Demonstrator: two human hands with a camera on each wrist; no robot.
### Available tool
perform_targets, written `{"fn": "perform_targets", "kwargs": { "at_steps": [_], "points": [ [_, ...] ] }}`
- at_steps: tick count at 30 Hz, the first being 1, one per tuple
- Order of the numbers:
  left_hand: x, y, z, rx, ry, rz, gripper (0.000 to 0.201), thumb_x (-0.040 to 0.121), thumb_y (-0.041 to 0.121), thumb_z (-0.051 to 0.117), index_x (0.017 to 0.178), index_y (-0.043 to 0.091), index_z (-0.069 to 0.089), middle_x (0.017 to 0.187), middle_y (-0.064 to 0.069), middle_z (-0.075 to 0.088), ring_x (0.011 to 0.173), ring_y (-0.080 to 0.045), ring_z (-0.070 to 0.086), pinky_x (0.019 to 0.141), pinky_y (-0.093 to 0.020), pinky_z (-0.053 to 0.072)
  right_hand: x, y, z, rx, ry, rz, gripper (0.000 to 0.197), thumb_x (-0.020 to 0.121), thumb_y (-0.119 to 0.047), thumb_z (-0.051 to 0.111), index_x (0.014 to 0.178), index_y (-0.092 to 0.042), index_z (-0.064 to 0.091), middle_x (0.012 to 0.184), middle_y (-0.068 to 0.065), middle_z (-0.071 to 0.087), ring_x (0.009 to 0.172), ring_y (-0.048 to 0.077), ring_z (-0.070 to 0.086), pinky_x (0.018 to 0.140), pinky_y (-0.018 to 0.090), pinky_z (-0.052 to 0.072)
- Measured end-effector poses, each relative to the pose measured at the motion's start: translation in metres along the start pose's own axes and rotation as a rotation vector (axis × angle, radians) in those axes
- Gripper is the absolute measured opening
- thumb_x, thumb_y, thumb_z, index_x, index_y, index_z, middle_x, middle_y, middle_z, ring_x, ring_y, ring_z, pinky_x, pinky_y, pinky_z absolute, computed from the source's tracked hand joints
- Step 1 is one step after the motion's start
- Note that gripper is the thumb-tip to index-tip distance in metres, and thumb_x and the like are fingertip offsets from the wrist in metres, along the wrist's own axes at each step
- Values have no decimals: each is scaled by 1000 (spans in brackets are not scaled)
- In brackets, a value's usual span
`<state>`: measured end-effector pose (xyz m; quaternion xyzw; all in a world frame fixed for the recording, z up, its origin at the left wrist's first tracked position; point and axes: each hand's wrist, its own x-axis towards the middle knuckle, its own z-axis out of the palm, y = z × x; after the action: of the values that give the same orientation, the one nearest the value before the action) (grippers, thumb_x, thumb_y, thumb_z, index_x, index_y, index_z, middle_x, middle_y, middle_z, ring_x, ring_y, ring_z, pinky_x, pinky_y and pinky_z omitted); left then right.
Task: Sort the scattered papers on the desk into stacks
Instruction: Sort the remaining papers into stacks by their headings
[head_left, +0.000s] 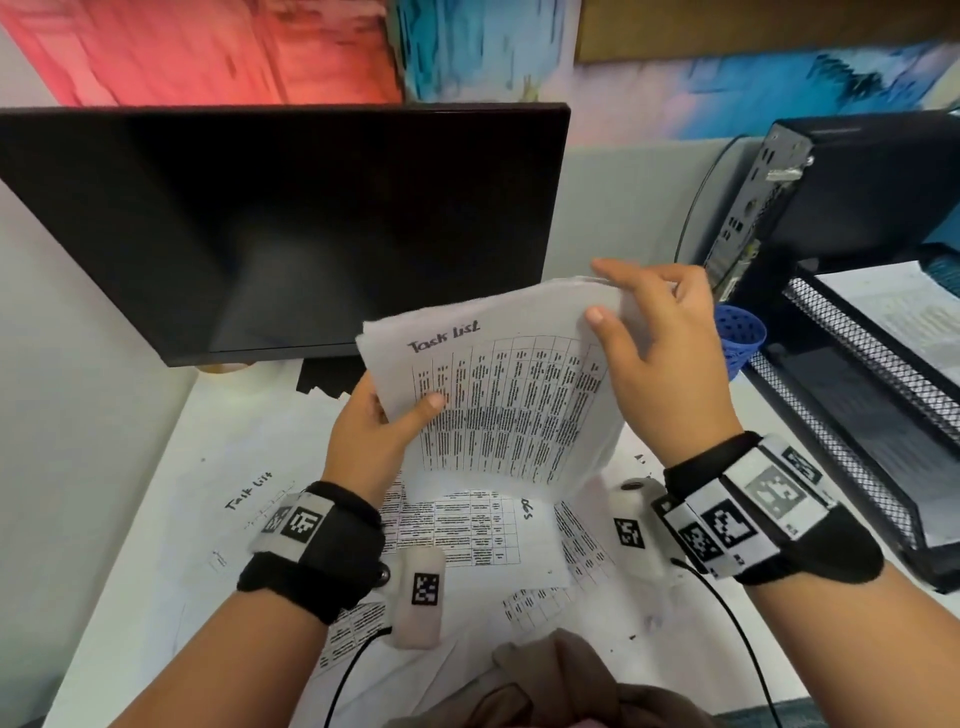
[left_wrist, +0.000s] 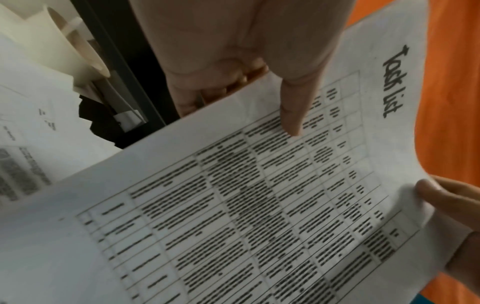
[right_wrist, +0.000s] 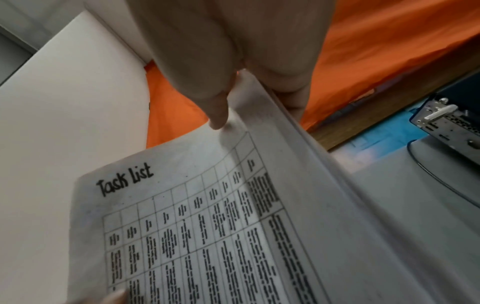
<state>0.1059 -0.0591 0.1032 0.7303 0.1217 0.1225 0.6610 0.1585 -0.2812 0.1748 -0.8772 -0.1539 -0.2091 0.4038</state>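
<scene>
A bundle of printed sheets, its top sheet headed "Task list", is held upright over the desk by both hands. My left hand grips its left edge, thumb on the front and fingers behind. My right hand pinches the top right corner, thumb in front. In the left wrist view the thumb presses on the table print of the sheets. The right wrist view shows the bundle edge-on, several sheets thick. More printed sheets lie scattered on the desk below, one at the left.
A dark monitor stands just behind the held sheets. A computer tower and a black mesh tray with papers fill the right side. A blue perforated cup sits beside the tray. Brown cloth lies at the near edge.
</scene>
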Motion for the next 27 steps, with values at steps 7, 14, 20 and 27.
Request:
{"fn": "perform_targets", "kwargs": {
  "at_steps": [7,14,20,27],
  "points": [
    [-3,-5,4,-5,61,-15,22,95,25,55,110,39,60,103,21,67,94,10,62,76,-12,44,-10,15,4,464,53,197,68,86,-11,65,141,-29,30,103,-21,52,90,-4,58,89,23,51],
    [-17,7,19,-91,66,71,26,96,22,53,110,44,53,113,14,67,104,4,62,82,-16,50,-45,28,30,481,-71,439,31,96,-12,47,122,-30,47,110,-20,59,105,-5,56,90,13,44],
    [-36,9,30,-79,62,153,24,99,22,45,109,43,42,110,17,63,101,8,60,77,-8,49,-56,33,27,491,-6,359,34,95,-4,47,120,-24,38,102,-27,54,90,-24,52,75,-2,41],
    [-36,-32,30,41,15,-38,25,97,27,48,105,51,43,106,22,59,100,5,55,78,-20,44,-73,63,39,298,-302,521,42,97,-6,41,136,-23,42,118,-15,52,110,5,47,91,18,35]
  ]
}}
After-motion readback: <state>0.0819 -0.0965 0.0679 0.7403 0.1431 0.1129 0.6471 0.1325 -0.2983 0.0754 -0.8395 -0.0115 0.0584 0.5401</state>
